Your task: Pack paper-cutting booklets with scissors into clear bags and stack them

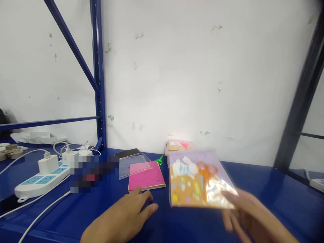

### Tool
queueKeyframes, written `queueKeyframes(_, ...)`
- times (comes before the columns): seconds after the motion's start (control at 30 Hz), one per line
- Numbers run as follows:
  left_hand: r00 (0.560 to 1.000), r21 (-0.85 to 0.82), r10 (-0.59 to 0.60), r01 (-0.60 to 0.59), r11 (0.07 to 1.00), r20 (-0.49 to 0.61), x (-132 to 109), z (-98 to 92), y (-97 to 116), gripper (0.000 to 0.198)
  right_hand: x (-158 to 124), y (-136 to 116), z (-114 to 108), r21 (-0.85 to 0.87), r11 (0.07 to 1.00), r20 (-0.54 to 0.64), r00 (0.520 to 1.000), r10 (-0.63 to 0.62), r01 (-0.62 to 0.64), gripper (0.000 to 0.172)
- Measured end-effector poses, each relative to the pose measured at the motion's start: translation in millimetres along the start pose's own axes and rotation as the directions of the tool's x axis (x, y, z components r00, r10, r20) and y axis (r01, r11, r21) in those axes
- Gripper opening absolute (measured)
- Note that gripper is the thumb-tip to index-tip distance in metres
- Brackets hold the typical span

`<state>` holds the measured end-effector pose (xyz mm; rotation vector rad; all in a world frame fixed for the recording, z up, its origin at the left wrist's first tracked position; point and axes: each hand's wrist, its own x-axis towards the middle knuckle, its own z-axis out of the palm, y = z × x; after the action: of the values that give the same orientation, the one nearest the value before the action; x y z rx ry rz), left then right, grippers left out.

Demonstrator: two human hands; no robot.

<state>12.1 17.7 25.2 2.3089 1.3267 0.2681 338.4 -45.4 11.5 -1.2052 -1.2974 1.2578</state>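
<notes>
My right hand (249, 211) pinches the lower right corner of a clear-wrapped craft packet (186, 189) and holds it tilted above the table. Through the wrapping I see a pair of orange scissors (207, 170) and a white rabbit picture on a purple and orange sheet. My left hand (124, 214) holds nothing; its fingers are bent and the thumb stands apart. Its fingertips are at the front edge of a pink pad of paper (146, 177) with faint outlines on it; whether they touch it I cannot tell. Small green scissors (159, 160) lie behind the pad.
A stack of similar packets (181, 145) stands against the wall, partly hidden. A clear plastic sleeve (125, 167) lies partly under or against the pad, near a dark phone (127, 153). At left are a power strip (43, 182) with chargers, trailing white cables and a blurred-out patch.
</notes>
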Motion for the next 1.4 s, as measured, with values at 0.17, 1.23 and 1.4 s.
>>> queueKeyframes(0.17,0.997,0.024,-0.082,0.082,0.996,-0.013,2.1,6.1,2.7,0.049,85.2,-62.2,-9.9,0.007,0.975,-0.137,0.966,-0.217,0.220,0.034)
queueKeyframes(1.23,0.945,0.318,0.070,0.037,0.947,-0.319,38.2,-2.9,-20.8,0.043,116.1,10.8,-15.5,-0.865,0.257,0.354,0.888,-0.292,0.430,0.043)
queueKeyframes(1.4,0.962,0.282,0.068,0.010,0.959,-0.265,34.8,-1.9,-12.1,0.042,115.4,11.7,-8.4,-0.844,0.332,0.313,0.889,-0.334,0.422,0.041)
